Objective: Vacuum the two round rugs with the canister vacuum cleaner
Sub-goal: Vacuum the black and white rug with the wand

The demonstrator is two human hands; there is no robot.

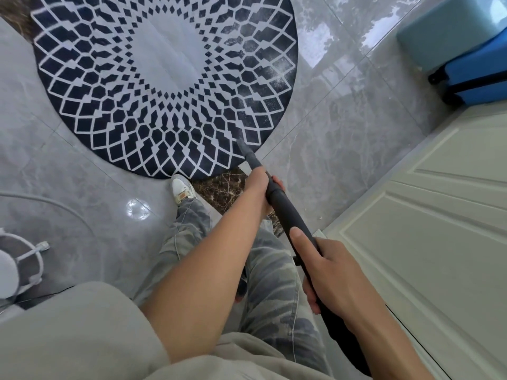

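**Both grips closed on the wand, nozzle at the rug's near rim**

Left grip [258, 185] is wrapped around the dark, smooth wand [285, 212] far forward, just behind its tapered grey nozzle [248, 153]. The right grip [337, 275] is curled round the wand lower down, with one digit laid straight along the top of the tube.

The nozzle tip meets the round rug [164, 78] on its near right side, just inside the rim. The rug is flat and short-piled. It is dark navy with a white lattice of diamonds that shrink toward a plain pale centre. Pale dust speckles its right side.

Glossy grey marbled floor [343, 133] lies open to the rug's right and left. A dark brown veined stone strip [222, 187] touches the near rim, and a white shoe [182, 187] stands just beside that rim.

To the right, a pale panelled door [439, 229] runs close along the wand's side. A blue suitcase [474, 78] and a light blue box [444, 31] sit well apart from the rug at upper right. A white wire fan stand [27, 259] and a curving cable [60, 205] occupy the floor at left.
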